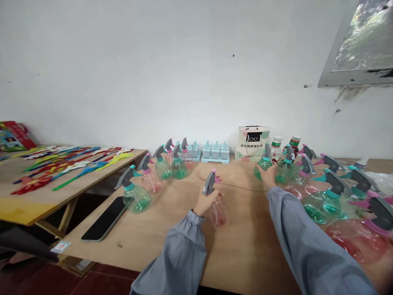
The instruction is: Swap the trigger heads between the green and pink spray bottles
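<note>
Near the middle of the wooden table, my left hand is closed around the neck of a pink spray bottle with a grey and pink nozzle. Farther back on the right, my right hand has its fingers on a green spray bottle. Several green and pink spray bottles stand to the right of it, among them a large green one and a pink one. Another group stands on the left, with a green bottle in front.
A black phone lies at the left edge. Light blue moulds, a paper bag and two small capped bottles stand along the wall. Colourful plush strips cover another table on the left.
</note>
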The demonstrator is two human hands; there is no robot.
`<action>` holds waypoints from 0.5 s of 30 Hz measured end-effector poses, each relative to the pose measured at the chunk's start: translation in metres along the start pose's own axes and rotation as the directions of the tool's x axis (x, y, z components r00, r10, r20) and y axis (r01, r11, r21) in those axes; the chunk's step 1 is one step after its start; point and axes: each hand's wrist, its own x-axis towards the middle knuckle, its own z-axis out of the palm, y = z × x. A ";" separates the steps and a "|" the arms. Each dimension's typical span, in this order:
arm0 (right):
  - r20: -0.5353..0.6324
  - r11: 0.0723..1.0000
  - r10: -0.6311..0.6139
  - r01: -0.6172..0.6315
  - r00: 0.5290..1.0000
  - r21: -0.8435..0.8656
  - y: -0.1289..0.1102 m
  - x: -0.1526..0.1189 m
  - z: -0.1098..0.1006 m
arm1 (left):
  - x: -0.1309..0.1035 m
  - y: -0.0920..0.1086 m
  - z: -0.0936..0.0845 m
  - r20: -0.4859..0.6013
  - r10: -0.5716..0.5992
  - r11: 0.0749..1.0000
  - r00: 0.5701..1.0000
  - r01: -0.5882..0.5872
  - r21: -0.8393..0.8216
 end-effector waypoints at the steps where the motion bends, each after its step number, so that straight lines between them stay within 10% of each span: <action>1: -0.003 1.000 0.007 -0.007 1.000 0.004 0.000 -0.003 0.000 | 0.000 0.001 0.000 0.011 -0.027 0.999 1.000 0.028 -0.019; 15: 0.151 0.970 -0.236 0.224 0.960 0.095 -0.026 -0.156 -0.098 | -0.004 -0.012 -0.002 0.386 -0.231 0.874 0.893 0.364 -0.321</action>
